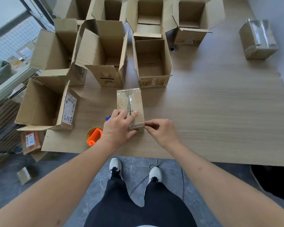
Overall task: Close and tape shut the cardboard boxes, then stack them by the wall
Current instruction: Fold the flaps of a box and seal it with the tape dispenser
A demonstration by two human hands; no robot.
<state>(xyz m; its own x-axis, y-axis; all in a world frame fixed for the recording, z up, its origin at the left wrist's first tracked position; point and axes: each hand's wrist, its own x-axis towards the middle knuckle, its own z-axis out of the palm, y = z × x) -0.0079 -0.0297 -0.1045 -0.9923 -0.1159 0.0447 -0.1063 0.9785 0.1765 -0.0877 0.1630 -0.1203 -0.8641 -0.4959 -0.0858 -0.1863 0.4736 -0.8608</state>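
Note:
A small closed cardboard box (130, 102) with clear tape along its top seam lies near the front of the wooden table (220, 112). My left hand (117, 128) rests on the box's near end, fingers pressing down on the top. My right hand (161, 130) pinches the box's near right corner, where tape wraps the edge. An orange tape dispenser (94, 136) lies on the table left of my left hand. Another taped box (258, 39) stands at the far right by the wall.
Several open cardboard boxes (103, 53) crowd the back and left of the table. A blue object (107, 118) peeks out beside my left hand. Parcels (30, 141) and a wire rack stand on the floor at the left. The table's right half is bare wood.

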